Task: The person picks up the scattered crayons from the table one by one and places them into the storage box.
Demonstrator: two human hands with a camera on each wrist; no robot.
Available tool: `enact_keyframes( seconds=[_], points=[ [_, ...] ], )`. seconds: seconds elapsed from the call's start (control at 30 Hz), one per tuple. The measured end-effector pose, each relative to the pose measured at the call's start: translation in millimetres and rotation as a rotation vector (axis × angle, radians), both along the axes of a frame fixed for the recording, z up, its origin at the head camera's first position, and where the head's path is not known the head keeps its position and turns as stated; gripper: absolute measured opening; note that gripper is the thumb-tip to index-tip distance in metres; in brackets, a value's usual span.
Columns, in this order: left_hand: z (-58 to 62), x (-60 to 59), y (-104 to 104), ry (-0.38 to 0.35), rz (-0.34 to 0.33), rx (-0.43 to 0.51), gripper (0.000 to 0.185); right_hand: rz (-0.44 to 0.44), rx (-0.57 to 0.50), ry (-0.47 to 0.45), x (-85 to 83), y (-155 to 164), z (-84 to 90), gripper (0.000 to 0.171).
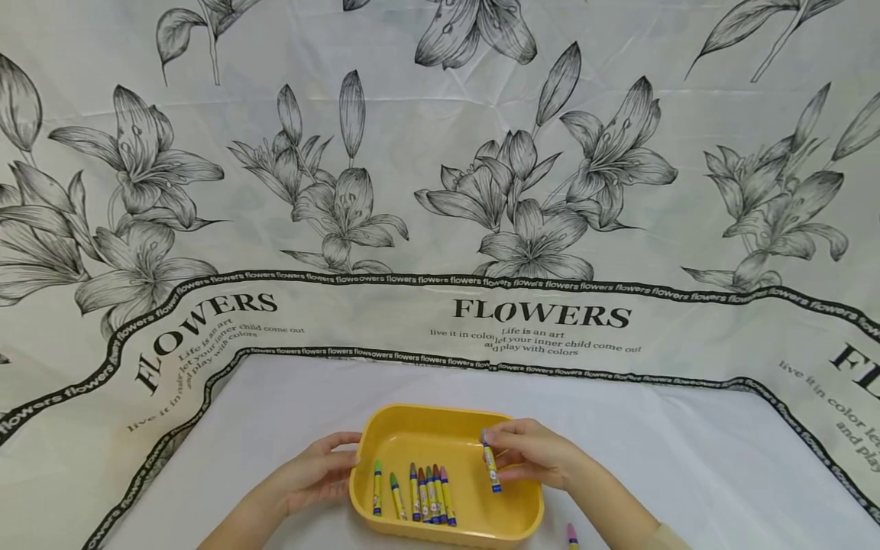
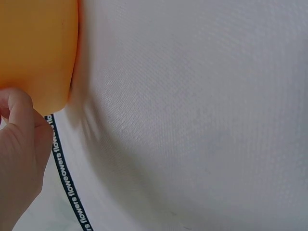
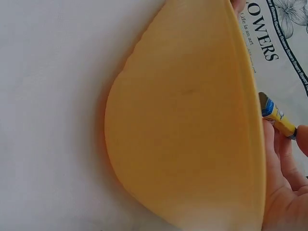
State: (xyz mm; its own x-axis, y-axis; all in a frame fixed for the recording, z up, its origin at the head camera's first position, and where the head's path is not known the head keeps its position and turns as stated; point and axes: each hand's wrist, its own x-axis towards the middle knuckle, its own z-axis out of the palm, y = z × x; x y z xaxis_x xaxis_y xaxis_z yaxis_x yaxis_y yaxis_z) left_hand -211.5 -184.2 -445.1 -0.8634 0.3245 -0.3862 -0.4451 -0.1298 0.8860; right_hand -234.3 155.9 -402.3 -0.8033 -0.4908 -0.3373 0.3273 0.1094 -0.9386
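White cloth (image 1: 687,458) covers the table; at its near edge a pink crayon (image 1: 571,536) is cut off. Right hand (image 1: 532,454) pinches a grey-tipped crayon (image 1: 490,462) over the yellow tray (image 1: 412,428), left hand (image 1: 312,473) grips its rim. Beyond hangs flower-printed sheeting (image 1: 440,153).

From the head view we look forward and down across the white tablecloth (image 1: 687,458), taking in the yellow tray (image 1: 406,431) near the bottom edge and the flowered backdrop (image 1: 440,153) standing behind it. On the left wrist we're pressed close to the cloth, with only a corner of the tray's outer wall (image 2: 38,48) showing at upper left. The right wrist sits just as near, facing the tray's outer side (image 3: 183,134). All three views share that tray and the cloth.
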Motion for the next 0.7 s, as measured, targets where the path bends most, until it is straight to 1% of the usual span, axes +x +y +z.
enact_keyframes(
  seconds=[0.2, 0.4, 0.57, 0.63, 0.7],
  points=[
    [1.3, 1.9, 0.5, 0.009, -0.007, -0.001, 0.058, -0.044, 0.098, 0.037, -0.4, -21.3, -7.0, 0.033],
    [-1.6, 3.6, 1.1, -0.013, 0.001, 0.012, 0.057, -0.033, 0.158, 0.065, 4.2, -37.1, -22.1, 0.025],
    [-1.9, 2.2, 0.4, -0.016, 0.003, 0.026, 0.058, -0.008, 0.299, 0.080, 10.1, -44.1, -30.5, 0.015],
    [-1.7, 1.3, 0.1, -0.009, 0.001, 0.027, 0.058, -0.016, 0.324, 0.069, 11.8, -46.0, -32.9, 0.012],
    [-1.6, 0.2, -0.3, -0.003, -0.001, 0.028, 0.058, -0.035, 0.325, 0.053, 12.5, -47.2, -34.4, 0.011]
  ],
)
